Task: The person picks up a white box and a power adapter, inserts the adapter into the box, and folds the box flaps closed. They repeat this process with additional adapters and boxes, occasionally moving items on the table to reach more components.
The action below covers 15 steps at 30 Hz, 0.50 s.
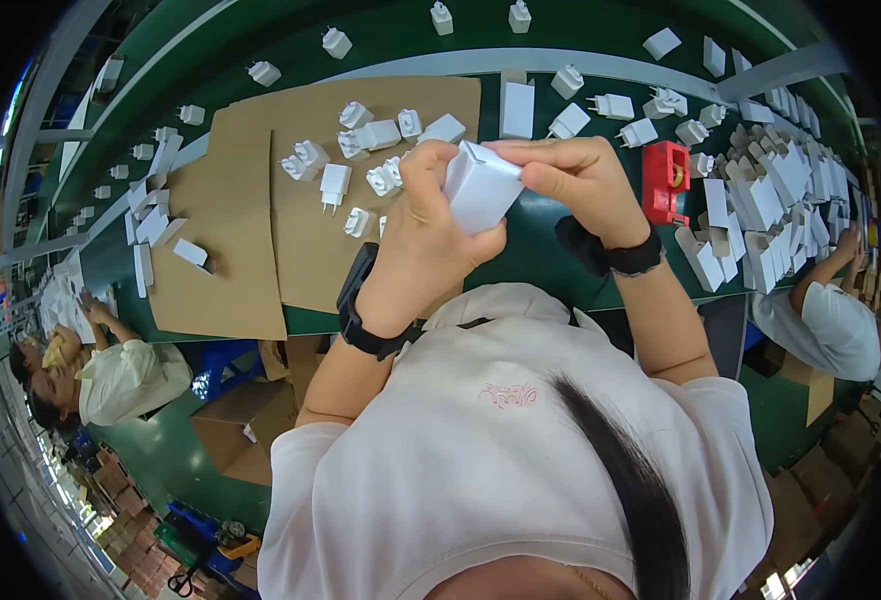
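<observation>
A small white paper box is held up in front of my chest, its top toward me and looking folded over. My left hand wraps around its side, thumb low and fingers behind. The fingers and thumb of my right hand press together at the box's upper right edge, by the top flap. Whatever may be inside the box is hidden. Just beyond my left hand, several white plug chargers lie scattered on a brown cardboard sheet. Another white box stands behind the held one.
A red tape dispenser sits right of my right hand. Farther right is a heap of white boxes. More chargers dot the green surface beyond a pale rail. Co-workers sit at left and right. An open carton stands below the table.
</observation>
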Each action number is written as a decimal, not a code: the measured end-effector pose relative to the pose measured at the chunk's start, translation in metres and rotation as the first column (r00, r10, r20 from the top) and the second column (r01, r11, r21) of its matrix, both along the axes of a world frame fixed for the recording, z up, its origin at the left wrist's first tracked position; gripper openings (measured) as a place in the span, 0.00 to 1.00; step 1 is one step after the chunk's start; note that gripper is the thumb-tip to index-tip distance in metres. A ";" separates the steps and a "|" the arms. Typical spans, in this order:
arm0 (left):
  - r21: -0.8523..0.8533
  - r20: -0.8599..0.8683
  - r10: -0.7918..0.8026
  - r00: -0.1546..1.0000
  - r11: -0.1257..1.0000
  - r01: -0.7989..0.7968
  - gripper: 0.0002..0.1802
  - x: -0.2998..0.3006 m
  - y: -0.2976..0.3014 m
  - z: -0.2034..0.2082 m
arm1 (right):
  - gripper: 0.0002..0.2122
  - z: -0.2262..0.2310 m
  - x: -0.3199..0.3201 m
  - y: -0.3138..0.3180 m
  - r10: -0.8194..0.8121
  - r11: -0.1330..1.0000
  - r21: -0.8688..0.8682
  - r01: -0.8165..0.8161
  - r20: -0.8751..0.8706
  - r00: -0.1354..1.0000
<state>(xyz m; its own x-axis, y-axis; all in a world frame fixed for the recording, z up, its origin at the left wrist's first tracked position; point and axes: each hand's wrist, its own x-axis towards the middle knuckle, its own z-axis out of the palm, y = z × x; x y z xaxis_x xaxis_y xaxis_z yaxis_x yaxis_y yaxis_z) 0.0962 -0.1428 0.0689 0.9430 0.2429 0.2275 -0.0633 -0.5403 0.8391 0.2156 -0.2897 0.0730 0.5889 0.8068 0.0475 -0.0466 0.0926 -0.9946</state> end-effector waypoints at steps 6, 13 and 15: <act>0.009 -0.020 0.011 1.000 1.000 -0.011 0.37 -0.009 -0.009 0.004 | 0.07 0.010 -0.013 -0.006 -0.106 0.991 -0.054 0.123 0.247 0.963; 0.104 0.032 0.130 0.991 0.986 -0.132 0.37 -0.015 -0.009 0.003 | 0.06 0.003 -0.029 -0.002 -0.396 0.918 0.007 0.396 0.040 0.917; 0.196 0.072 0.141 0.987 0.969 -0.153 0.37 -0.021 -0.011 0.002 | 0.06 0.005 -0.037 -0.008 -0.310 0.947 0.014 0.321 -0.221 0.925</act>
